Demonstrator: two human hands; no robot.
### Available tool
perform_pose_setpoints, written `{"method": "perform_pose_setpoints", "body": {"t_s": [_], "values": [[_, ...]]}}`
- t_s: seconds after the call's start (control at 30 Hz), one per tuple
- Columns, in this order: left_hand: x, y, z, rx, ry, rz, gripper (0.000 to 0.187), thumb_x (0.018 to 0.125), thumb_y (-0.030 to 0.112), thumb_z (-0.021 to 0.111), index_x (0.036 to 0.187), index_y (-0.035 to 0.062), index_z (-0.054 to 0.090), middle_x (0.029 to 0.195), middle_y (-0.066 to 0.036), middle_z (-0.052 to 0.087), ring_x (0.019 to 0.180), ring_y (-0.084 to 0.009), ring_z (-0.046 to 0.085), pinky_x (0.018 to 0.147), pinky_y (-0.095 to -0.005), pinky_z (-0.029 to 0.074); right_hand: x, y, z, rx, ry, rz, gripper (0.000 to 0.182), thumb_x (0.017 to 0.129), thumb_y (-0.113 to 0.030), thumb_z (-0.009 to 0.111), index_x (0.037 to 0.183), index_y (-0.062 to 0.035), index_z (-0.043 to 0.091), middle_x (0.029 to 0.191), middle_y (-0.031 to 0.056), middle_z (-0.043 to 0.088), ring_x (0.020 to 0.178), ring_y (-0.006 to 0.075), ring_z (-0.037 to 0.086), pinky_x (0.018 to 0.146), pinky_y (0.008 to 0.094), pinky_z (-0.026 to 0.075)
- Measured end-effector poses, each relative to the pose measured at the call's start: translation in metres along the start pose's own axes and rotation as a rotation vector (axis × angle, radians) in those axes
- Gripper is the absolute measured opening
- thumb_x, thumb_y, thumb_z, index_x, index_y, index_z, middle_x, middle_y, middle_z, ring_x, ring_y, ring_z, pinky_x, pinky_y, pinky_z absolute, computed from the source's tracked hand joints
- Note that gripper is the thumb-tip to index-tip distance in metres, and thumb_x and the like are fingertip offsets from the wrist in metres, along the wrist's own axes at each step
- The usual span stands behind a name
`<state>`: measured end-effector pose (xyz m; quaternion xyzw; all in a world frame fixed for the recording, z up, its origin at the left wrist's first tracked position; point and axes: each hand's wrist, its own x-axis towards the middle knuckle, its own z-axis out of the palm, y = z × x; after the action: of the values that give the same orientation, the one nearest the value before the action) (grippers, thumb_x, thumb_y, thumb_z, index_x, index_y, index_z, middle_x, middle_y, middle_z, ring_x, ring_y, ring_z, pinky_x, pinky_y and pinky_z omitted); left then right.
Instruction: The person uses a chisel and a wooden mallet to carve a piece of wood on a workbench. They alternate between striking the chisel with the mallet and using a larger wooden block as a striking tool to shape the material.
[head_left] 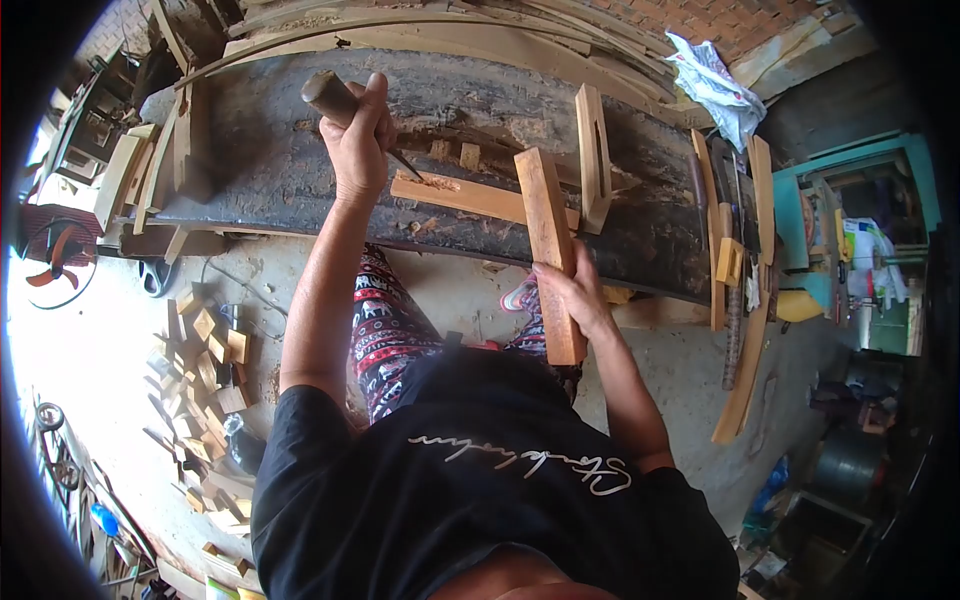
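Observation:
My left hand (358, 150) is closed around a chisel with a thick wooden handle (332, 98). The chisel's thin blade (404, 163) slants down to a rough, chipped recess (438, 184) in a wooden bar (490, 203) lying flat on the dark bench. In my right hand (580, 288) is a long squared wood block (546, 240), gripped near its lower end. The block's upper part passes over the right portion of the bar and hides some of it.
The dark, worn workbench (270, 150) spans the view. A slotted wood piece (594, 160) rests right of the block. Handsaws and wooden strips (722, 230) lie at the bench's right end. Several wood offcuts (210, 350) litter the floor at left, near a fan (65, 255).

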<state>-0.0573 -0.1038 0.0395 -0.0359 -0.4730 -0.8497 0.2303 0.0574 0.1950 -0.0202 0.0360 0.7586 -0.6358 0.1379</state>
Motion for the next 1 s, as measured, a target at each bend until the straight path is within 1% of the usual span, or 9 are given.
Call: {"method": "perform_pose_setpoints", "body": {"t_s": [0.3, 0.43, 0.6, 0.67, 0.7, 0.77, 0.8, 0.9, 1.0], "values": [[-0.012, -0.018, 0.004, 0.34, 0.061, 0.106, 0.027, 0.092, 0.017, 0.067, 0.072, 0.0122, 0.049, 0.058, 0.004, 0.048, 0.047, -0.0043, 0.04, 0.042, -0.0227, 0.031, -0.007, -0.01, 0.0, -0.057, -0.012, -0.017, 0.062, 0.084, -0.019, 0.074, 0.131, -0.0005, 0.04, 0.105, 0.0122, 0.057, 0.089, 0.0174, 0.062, 0.074, 0.0315, 0.054], [-0.043, -0.026, 0.022, 0.476, -0.057, 0.172, 0.024, 0.085, 0.017, 0.075, 0.072, 0.0067, 0.059, 0.065, 0.002, 0.058, 0.061, -0.0065, 0.054, 0.057, -0.0246, 0.046, -0.026, -0.071, -0.002, -0.036, 0.06, -0.385, 0.066, 0.085, -0.011, 0.067, 0.14, -0.0031, 0.029, 0.115, 0.0139, 0.05, 0.097, 0.0189, 0.056, 0.079, 0.0347, 0.051], [-0.059, -0.035, 0.036, 0.648, -0.176, 0.354, 0.035, 0.08, 0.022, 0.08, 0.069, 0.0043, 0.053, 0.059, -0.007, 0.053, 0.053, -0.0137, 0.052, 0.051, -0.0305, 0.041, -0.026, -0.086, 0.017, -0.125, 0.095, -0.712, 0.079, 0.082, -0.015, 0.061, 0.147, -0.0036, 0.016, 0.123, 0.0179, 0.043, 0.106, 0.0253, 0.05, 0.091, 0.0416, 0.044], [-0.061, -0.043, 0.033, 0.637, -0.17, 0.398, 0.034, 0.082, 0.022, 0.079, 0.068, 0.0042, 0.053, 0.06, -0.008, 0.054, 0.054, -0.016, 0.053, 0.051, -0.0308, 0.042, -0.023, -0.081, 0.02, -0.443, -0.057, -0.648, 0.082, 0.077, -0.017, 0.067, 0.145, -0.0007, 0.023, 0.124, 0.0164, 0.043, 0.12, 0.0279, 0.041, 0.106, 0.0434, 0.03], [-0.061, -0.045, 0.03, 0.639, -0.166, 0.46, 0.033, 0.082, 0.021, 0.078, 0.068, 0.0042, 0.053, 0.06, -0.009, 0.054, 0.054, -0.0166, 0.054, 0.051, -0.031, 0.042, -0.028, -0.088, 0.013, -0.36, -0.216, -0.356, 0.083, 0.076, -0.017, 0.069, 0.144, -0.0004, 0.026, 0.126, 0.0165, 0.043, 0.118, 0.0263, 0.042, 0.105, 0.0409, 0.031], [-0.063, -0.041, 0.029, 0.641, -0.148, 0.418, 0.032, 0.082, 0.019, 0.078, 0.069, 0.004, 0.053, 0.06, -0.009, 0.054, 0.054, -0.0183, 0.055, 0.05, -0.0314, 0.042, -0.039, -0.088, 0.013, -0.324, -0.041, -0.46, 0.08, 0.076, -0.015, 0.068, 0.143, 0.0005, 0.027, 0.125, 0.0164, 0.043, 0.11, 0.023, 0.046, 0.096, 0.0385, 0.04], [-0.067, -0.04, 0.028, 0.647, -0.152, 0.361, 0.031, 0.082, 0.018, 0.078, 0.069, 0.0039, 0.053, 0.06, -0.01, 0.055, 0.053, -0.0201, 0.056, 0.05, -0.0318, 0.042, -0.046, -0.094, 0.015, -0.217, 0.028, -0.493, 0.081, 0.076, -0.014, 0.066, 0.144, 0.0014, 0.024, 0.118, 0.018, 0.046, 0.093, 0.0207, 0.053, 0.081, 0.0344, 0.047], [-0.078, -0.042, 0.032, 0.597, -0.208, 0.439, 0.032, 0.078, 0.014, 0.08, 0.066, 0.0055, 0.051, 0.061, -0.009, 0.055, 0.053, -0.0264, 0.058, 0.049, -0.0338, 0.042, -0.047, -0.066, 0.015, 0.113, 0.009, -0.775, 0.068, 0.078, -0.018, 0.066, 0.133, 0.0037, 0.033, 0.106, 0.0171, 0.053, 0.086, 0.0217, 0.056, 0.086, 0.0374, 0.044], [-0.085, -0.045, 0.032, 0.605, -0.192, 0.511, 0.034, 0.076, 0.011, 0.08, 0.064, 0.0065, 0.049, 0.058, -0.008, 0.051, 0.05, -0.026, 0.054, 0.047, -0.0353, 0.04, -0.047, -0.057, 0.016, -0.356, -0.024, -0.66, 0.062, 0.078, -0.021, 0.071, 0.126, 0.0038, 0.041, 0.107, 0.0159, 0.053, 0.096, 0.0242, 0.055, 0.099, 0.0412, 0.037]]}}
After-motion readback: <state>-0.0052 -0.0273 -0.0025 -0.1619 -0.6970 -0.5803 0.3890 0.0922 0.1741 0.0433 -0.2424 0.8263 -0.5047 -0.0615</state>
